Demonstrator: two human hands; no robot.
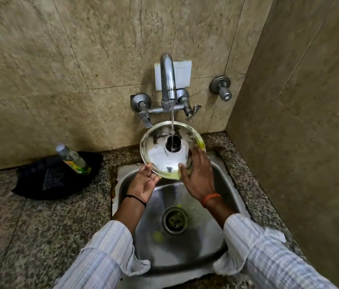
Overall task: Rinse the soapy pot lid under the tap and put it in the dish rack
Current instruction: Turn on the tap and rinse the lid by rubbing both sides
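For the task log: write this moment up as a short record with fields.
pot lid: held over the sink, yellow-green soap on its right rim
tap: running, stream hits the lid's black knob
left hand: holds the lid's lower left rim
right hand: fingers lie on the lid's right rim
bottle: stands on a black cloth, left of the sink
dish rack: not in view

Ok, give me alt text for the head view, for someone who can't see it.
A steel pot lid, yellowish soap on its rim, is held tilted under the running tap above the sink. The left hand holds its lower-left rim; the right hand lies on its right side. A bottle sits on a dark cloth, left; no dish rack shows.
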